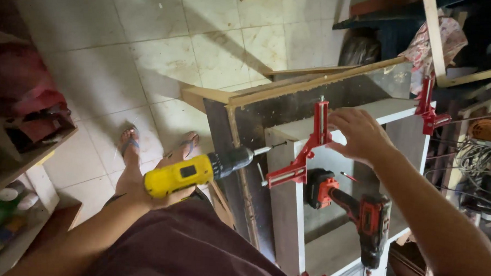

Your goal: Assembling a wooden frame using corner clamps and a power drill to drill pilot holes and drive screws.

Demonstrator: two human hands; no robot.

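Against the white frame (286,211), left hand (160,192) grips a yellow drill (200,172); right hand (359,132) lies open beside a red clamp (305,151).

Left hand (144,191): left of the frame, holding the drill (200,171), whose bit meets the frame's left side
Right hand (359,134): on the frame's (286,211) top board, just right of the corner clamp (305,151)
Second drill (353,206): inside the frame, below the right hand
Second clamp (429,110): at the frame's right corner
Feet (157,145): on the floor (149,56), behind the left hand
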